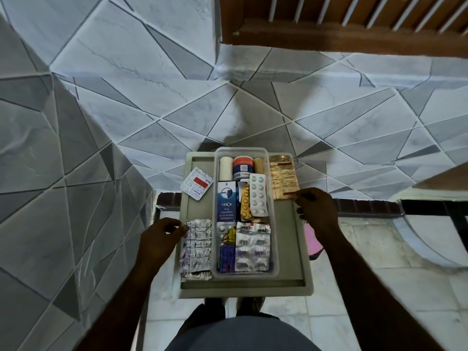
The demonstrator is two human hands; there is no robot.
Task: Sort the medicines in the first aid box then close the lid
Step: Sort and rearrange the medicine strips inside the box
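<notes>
Flanking one box (pixel 240 149), left hand (pixel 159 239) and right hand (pixel 317 211) pinch two packs (pixel 200 247) (pixel 283 178).

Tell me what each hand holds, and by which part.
Right hand pinches the gold blister strip by its near end; left hand pinches the silver blister sheet at its left edge.

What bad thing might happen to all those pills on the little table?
The gold strip lies by the right edge of the table, and the right hand pinches only its near corner, so it may slip to the floor. The silver strips that the left hand holds sit at the left edge and may slide off too. The box is crowded, with a white pill sheet on top, so it might not close flat.
</notes>
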